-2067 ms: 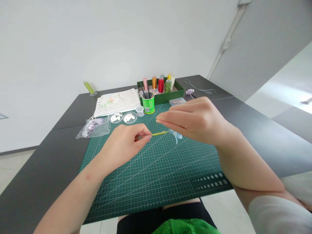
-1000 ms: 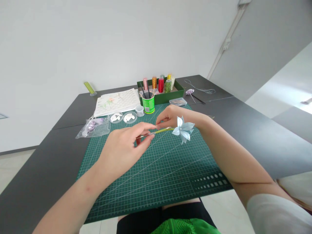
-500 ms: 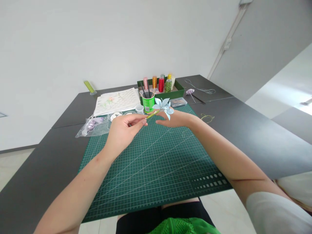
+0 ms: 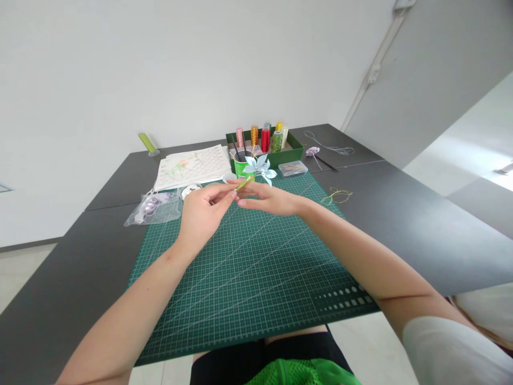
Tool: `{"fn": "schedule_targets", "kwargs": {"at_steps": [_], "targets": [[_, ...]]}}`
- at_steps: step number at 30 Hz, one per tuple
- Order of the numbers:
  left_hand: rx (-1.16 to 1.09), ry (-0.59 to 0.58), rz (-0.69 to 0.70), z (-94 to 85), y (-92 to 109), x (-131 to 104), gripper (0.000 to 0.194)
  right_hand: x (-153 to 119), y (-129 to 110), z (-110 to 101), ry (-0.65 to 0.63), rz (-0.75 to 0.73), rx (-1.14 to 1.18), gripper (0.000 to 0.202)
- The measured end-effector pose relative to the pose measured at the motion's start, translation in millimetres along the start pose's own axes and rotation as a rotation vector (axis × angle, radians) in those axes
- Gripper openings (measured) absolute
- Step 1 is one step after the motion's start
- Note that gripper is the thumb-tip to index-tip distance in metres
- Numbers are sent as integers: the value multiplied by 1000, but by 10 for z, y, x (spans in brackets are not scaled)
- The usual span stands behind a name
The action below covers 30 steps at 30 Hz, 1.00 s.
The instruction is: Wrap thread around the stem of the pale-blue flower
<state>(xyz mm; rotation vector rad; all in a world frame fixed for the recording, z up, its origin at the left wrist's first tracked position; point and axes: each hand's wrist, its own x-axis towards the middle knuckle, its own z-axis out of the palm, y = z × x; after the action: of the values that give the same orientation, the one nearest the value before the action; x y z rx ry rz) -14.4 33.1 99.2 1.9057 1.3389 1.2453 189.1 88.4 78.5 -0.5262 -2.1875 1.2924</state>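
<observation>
My left hand [image 4: 205, 208] is closed in a pinch on the stem of an artificial flower [image 4: 260, 167]. The flower has pale blue petals, and its yellow-green stem [image 4: 244, 183] slants up to the right between my hands. Just right of the pinch is my right hand [image 4: 266, 198], fingers stretched out behind the stem and thumb apart below. Its fingertips come close to the left ones; contact between them is partly hidden. Both hands are raised over the green cutting mat [image 4: 256, 267].
Behind the flower stand a green can [image 4: 241, 169] with brushes and a green box [image 4: 286, 155] of thread spools. Drawn sheets [image 4: 192, 167] and a plastic bag [image 4: 154, 208] lie left. A clear case [image 4: 293, 168], purple flower [image 4: 312, 152] and loose yellow-green thread [image 4: 339, 195] lie right.
My right hand has moved left, closer to my left hand. The blue flower has shifted left and slightly up, and its petals have turned. My left hand keeps its pinch.
</observation>
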Motion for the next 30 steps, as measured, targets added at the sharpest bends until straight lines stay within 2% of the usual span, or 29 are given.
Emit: {"fn": "schedule_targets", "kwargs": {"at_steps": [5,8,11,15,18,21,24,27,30], "targets": [[36,29,3,4,-2,0,22,25,-42,68,102,-13,-198,23],[46,64,5,-10,30,-6,21,6,-157,114,171,-45,-490,31],[58,75,10,-16,57,-16,20,-16,-318,195,213,77,-888,37],[52,90,-2,-10,61,-24,21,-42,-503,295,123,214,-1257,44],[8,85,-24,-15,49,-19,23,-67,-577,330,51,216,-1346,39],[-9,80,-33,-33,44,-8,23,-106,-654,350,61,188,-1386,34],[96,78,-47,-50,49,-3,23,-175,-789,365,83,142,-1429,28],[281,47,-29,-51,65,-7,22,-273,-941,346,164,48,-1470,30],[412,-72,4,-35,103,-26,20,-368,-1019,264,289,-85,-1471,33]]}}
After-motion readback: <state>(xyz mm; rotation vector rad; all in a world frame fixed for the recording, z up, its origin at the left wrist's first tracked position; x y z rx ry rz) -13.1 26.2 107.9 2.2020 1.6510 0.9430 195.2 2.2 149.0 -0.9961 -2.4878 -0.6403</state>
